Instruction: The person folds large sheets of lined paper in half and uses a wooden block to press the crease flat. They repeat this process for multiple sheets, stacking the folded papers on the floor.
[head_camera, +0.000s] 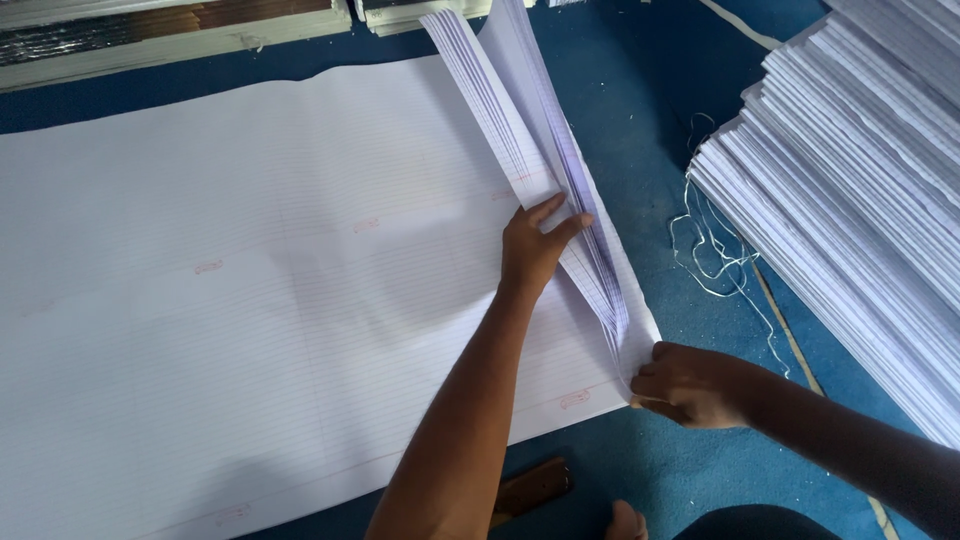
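A blue floor in daylight, a pale wooden frame along its far edge.

Tall stack of white ruled paper sheets along blue floor's right edge. Tangled white string beside it. Brown wooden block near bottom edge.
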